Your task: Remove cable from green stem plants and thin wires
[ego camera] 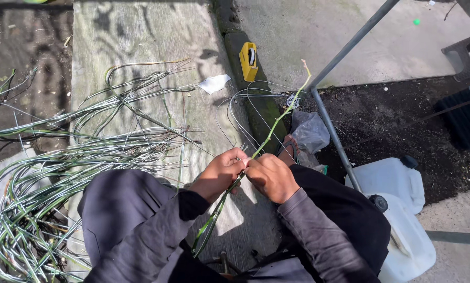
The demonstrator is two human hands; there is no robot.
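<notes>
My left hand [220, 172] and my right hand [270, 175] meet over my lap, both closed on a long green plant stem [279, 119]. The stem rises from between my fingers up and to the right, ending in a pale tip, and its lower part hangs down between my knees. Thin grey wire loops [245, 112] lie on the slab just beyond my hands. I sit on a worn concrete slab [140, 36] in dark trousers and long grey sleeves.
A big heap of green stems [62, 173] spreads at the left. A yellow tape dispenser [248, 60] and a white scrap [214, 83] lie ahead. Grey metal poles [333, 133], a clear plastic bag [309, 131], white plastic jugs [397, 209] and dark soil are at the right.
</notes>
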